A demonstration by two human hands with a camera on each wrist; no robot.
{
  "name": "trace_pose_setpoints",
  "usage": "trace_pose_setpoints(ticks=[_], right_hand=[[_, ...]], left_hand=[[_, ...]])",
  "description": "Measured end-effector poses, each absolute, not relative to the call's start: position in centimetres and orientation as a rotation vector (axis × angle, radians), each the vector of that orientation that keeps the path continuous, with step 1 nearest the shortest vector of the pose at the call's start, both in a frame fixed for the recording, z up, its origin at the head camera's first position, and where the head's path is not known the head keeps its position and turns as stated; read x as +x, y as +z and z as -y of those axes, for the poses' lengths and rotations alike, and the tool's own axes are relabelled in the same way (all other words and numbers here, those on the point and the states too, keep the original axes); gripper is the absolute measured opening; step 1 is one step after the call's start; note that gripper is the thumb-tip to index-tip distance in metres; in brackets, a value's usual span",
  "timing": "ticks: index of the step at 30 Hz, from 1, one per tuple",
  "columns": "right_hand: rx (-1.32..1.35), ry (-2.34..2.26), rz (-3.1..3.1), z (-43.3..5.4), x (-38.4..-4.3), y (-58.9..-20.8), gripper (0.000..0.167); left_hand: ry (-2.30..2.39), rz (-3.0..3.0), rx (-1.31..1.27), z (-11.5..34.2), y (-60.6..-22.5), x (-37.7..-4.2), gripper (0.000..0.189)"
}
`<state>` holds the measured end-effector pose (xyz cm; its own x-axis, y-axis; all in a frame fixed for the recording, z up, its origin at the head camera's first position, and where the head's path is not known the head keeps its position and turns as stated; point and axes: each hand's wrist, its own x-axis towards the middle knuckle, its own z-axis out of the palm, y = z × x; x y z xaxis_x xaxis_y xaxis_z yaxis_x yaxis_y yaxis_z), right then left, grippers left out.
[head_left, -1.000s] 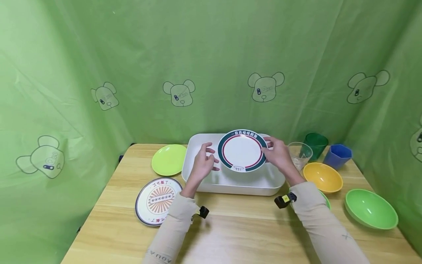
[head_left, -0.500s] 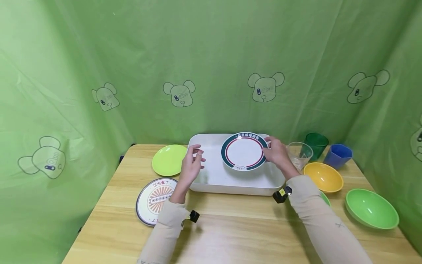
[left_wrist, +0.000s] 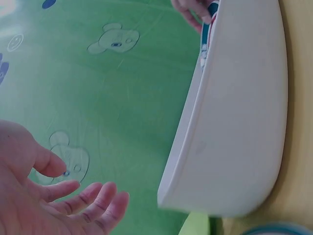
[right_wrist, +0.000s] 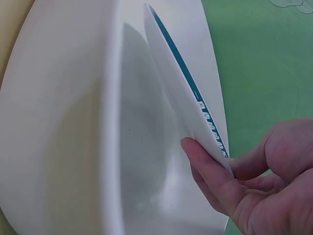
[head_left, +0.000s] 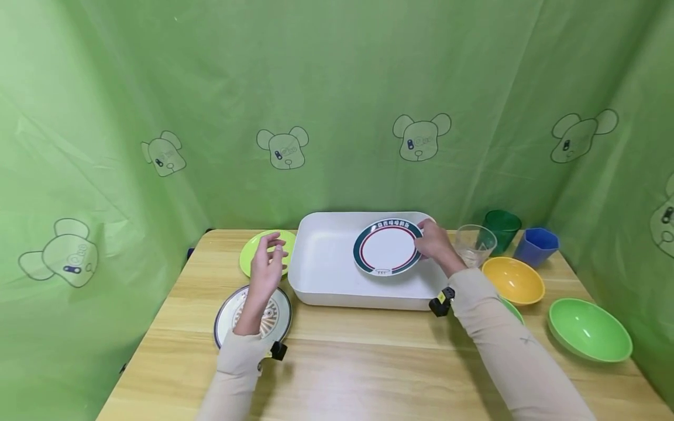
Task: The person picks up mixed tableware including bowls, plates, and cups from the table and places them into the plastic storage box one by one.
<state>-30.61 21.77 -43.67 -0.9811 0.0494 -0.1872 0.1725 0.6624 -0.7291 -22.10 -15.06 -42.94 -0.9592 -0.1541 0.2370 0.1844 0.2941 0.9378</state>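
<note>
In the head view my right hand point(head_left: 436, 242) pinches the right rim of a white plate point(head_left: 388, 248) with a dark green border and a red ring. The right wrist view shows the thumb above the rim and the fingers under the plate point(right_wrist: 181, 88), which tilts inside the white bin point(right_wrist: 142, 147). My left hand point(head_left: 267, 272) holds nothing and hovers, fingers loosely bent, over a lime-green plate point(head_left: 286, 238) and a white patterned plate point(head_left: 226, 318). The left wrist view has that hand point(left_wrist: 58, 191) beside the bin point(left_wrist: 234, 122), apart from it.
On the wooden table point(head_left: 347, 362), right of the bin, stand a clear cup point(head_left: 475, 242), a dark green cup point(head_left: 502, 228) and a blue cup point(head_left: 537, 247). Nearer are a yellow bowl point(head_left: 513, 280), a green bowl point(head_left: 590, 330) and another green bowl point(head_left: 512, 310), partly hidden by the right sleeve.
My left hand has moved left, away from the bin and over the plates there. My right hand has lowered the green-bordered plate into the bin, and the plate lies flatter.
</note>
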Motion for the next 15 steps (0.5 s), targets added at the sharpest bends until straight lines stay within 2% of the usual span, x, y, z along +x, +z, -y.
trace_pose_setpoints(ticks=[15], right_hand=[[0.229, -1.130, -2.724, -21.6, -31.0, -44.4, 0.049]], left_hand=[[-1.635, 2.295, 0.084, 19.6, -43.4, -20.7, 0.036]])
